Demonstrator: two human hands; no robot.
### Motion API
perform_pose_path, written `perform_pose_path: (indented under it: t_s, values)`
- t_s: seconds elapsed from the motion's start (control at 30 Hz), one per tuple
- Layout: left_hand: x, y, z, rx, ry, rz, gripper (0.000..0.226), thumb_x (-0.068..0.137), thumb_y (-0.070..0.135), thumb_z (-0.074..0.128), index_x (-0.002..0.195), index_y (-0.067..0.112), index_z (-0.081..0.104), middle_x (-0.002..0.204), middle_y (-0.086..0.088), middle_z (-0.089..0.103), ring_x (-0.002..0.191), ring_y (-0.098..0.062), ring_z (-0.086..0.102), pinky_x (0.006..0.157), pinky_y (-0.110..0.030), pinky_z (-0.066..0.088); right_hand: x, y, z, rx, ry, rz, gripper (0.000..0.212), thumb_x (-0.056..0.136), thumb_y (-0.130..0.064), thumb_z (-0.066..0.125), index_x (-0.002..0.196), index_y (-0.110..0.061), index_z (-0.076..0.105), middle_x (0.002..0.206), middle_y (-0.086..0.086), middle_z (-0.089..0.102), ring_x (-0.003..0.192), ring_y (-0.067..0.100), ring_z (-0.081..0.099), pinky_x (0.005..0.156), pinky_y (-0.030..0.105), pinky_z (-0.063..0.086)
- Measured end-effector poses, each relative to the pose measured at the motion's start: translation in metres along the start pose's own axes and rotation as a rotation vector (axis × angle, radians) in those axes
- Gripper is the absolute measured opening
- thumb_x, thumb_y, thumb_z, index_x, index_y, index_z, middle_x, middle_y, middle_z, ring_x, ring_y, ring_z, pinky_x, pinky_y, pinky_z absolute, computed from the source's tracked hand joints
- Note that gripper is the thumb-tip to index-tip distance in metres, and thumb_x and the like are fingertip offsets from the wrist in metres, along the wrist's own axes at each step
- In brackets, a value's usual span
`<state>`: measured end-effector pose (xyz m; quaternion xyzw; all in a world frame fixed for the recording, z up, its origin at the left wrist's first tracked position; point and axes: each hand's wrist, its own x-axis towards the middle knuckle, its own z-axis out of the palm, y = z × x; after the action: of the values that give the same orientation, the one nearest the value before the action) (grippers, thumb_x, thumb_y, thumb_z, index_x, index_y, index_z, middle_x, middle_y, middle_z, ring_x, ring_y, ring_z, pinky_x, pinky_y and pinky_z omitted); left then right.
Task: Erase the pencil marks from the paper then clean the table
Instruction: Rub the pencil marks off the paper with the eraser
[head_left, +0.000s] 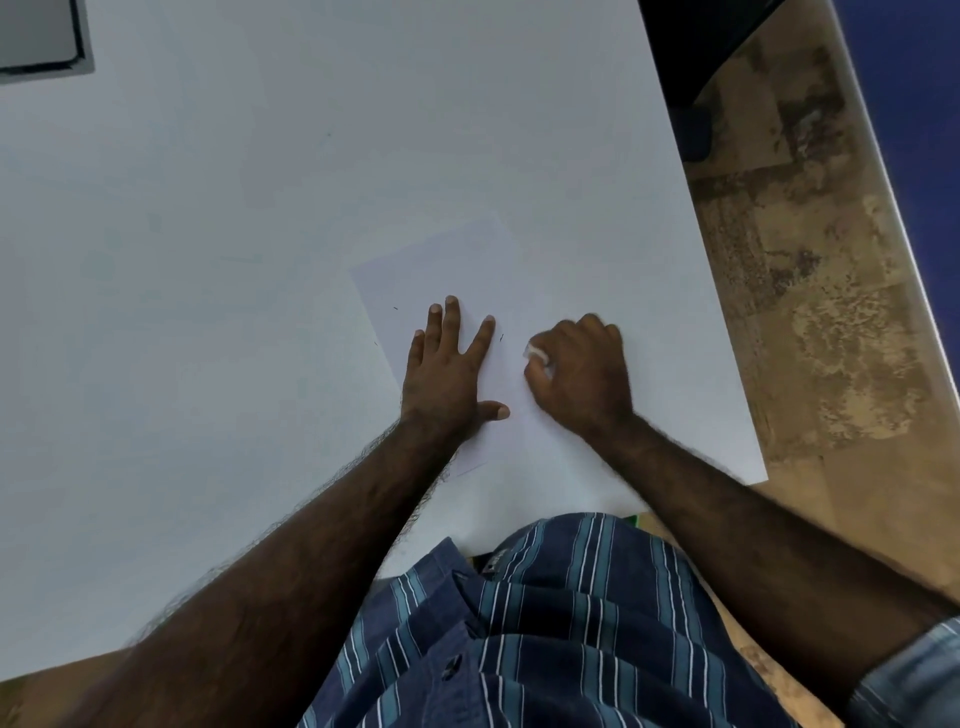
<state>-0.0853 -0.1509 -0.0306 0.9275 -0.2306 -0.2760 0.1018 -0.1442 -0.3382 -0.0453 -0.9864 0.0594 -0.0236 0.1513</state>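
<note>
The left hand (447, 374) lies flat, fingers spread, pressing the thin white paper sheet (441, 265) onto the white table (208, 260). Just right of it, the right hand (582, 374) pinches a small white eraser (537, 355) against the sheet.

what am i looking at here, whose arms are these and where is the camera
There is no machine here: a person wears one wide-angle camera on the head, looking down at their own two bare arms and striped shirt. They stand at a white table. On it lies a sheet of paper, hard to tell from the table. The left hand lies flat on the paper with fingers spread, holding it down. The right hand is curled round a small white eraser, on the paper. A few tiny dark specks lie near the fingers. The floor is at right.
</note>
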Motion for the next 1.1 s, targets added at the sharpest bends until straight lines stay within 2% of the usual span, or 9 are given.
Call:
perform_pose_path:
  t_s: [0.1,0.23,0.27,0.33,0.43,0.63,0.8,1.0,1.1]
  values:
    - [0.0,-0.001,0.001,-0.012,0.0,0.001,0.122,0.078,0.069,0.073,0.164,0.03,-0.004,0.168,-0.013,-0.025,0.156,-0.033,-0.021,0.129,-0.048,0.001,0.009,-0.004,0.001,0.034,0.009,0.07,0.008,0.084,-0.023,0.066,0.087,-0.021,0.074,0.083,-0.002,0.069,0.084,0.029,0.058,0.075,0.043,0.041]
    - [0.0,-0.004,0.004,-0.035,0.024,0.012,0.122,0.078,0.072,0.071,0.165,0.027,-0.002,0.169,-0.013,-0.022,0.157,-0.034,-0.018,0.128,-0.048,0.0,-0.004,-0.022,0.004,0.014,-0.101,-0.201,0.018,0.087,-0.026,0.059,0.09,-0.019,0.076,0.083,0.0,0.067,0.082,0.029,0.058,0.074,0.04,0.038]
    - [0.001,-0.005,0.005,-0.028,0.025,0.013,0.123,0.078,0.072,0.072,0.165,0.027,-0.002,0.169,-0.013,-0.022,0.157,-0.034,-0.019,0.128,-0.048,0.001,0.0,-0.018,0.003,0.003,-0.093,-0.198,0.017,0.087,-0.026,0.061,0.09,-0.019,0.076,0.083,0.0,0.068,0.082,0.029,0.058,0.074,0.04,0.038]
    - [0.001,-0.005,0.005,-0.025,0.022,0.01,0.123,0.078,0.069,0.074,0.165,0.028,-0.003,0.169,-0.012,-0.024,0.157,-0.033,-0.019,0.129,-0.048,0.001,0.014,-0.006,0.0,-0.007,-0.029,-0.063,0.011,0.085,-0.026,0.065,0.088,-0.021,0.075,0.082,-0.002,0.068,0.083,0.029,0.059,0.076,0.042,0.04]
    - [0.002,-0.004,0.005,-0.029,0.007,0.004,0.124,0.078,0.069,0.074,0.164,0.029,-0.005,0.168,-0.011,-0.026,0.156,-0.032,-0.022,0.129,-0.047,-0.001,0.03,0.002,-0.002,0.006,0.028,0.124,0.017,0.086,-0.028,0.058,0.085,-0.021,0.074,0.08,-0.002,0.069,0.082,0.029,0.058,0.075,0.043,0.042]
    - [0.002,-0.006,0.006,-0.037,0.021,0.016,0.123,0.078,0.07,0.073,0.165,0.028,-0.002,0.169,-0.012,-0.024,0.157,-0.033,-0.02,0.129,-0.048,0.001,0.013,-0.018,0.003,0.007,-0.083,-0.147,0.017,0.09,-0.028,0.064,0.095,-0.018,0.077,0.086,0.0,0.071,0.085,0.027,0.061,0.077,0.04,0.04]
    - [0.001,-0.003,0.002,-0.025,-0.01,0.001,0.122,0.08,0.068,0.072,0.164,0.029,-0.006,0.168,-0.011,-0.027,0.156,-0.032,-0.023,0.129,-0.047,-0.001,0.045,0.0,-0.001,0.036,0.053,0.089,0.015,0.086,-0.027,0.06,0.085,-0.022,0.074,0.081,-0.003,0.07,0.082,0.029,0.059,0.073,0.043,0.043]
    - [0.002,-0.005,0.005,-0.038,0.008,0.016,0.122,0.078,0.07,0.073,0.165,0.029,-0.003,0.169,-0.012,-0.024,0.156,-0.033,-0.02,0.129,-0.048,0.0,0.029,-0.024,0.004,-0.028,-0.109,-0.168,0.021,0.091,-0.029,0.064,0.099,-0.016,0.078,0.091,0.003,0.073,0.09,0.03,0.063,0.081,0.043,0.044]
    - [0.002,-0.004,0.004,-0.033,0.002,0.007,0.123,0.079,0.067,0.074,0.165,0.028,-0.005,0.168,-0.012,-0.026,0.156,-0.032,-0.022,0.129,-0.047,-0.002,0.048,-0.01,0.001,-0.043,0.003,-0.023,0.019,0.09,-0.029,0.06,0.092,-0.019,0.076,0.087,0.001,0.072,0.086,0.031,0.061,0.077,0.043,0.044]
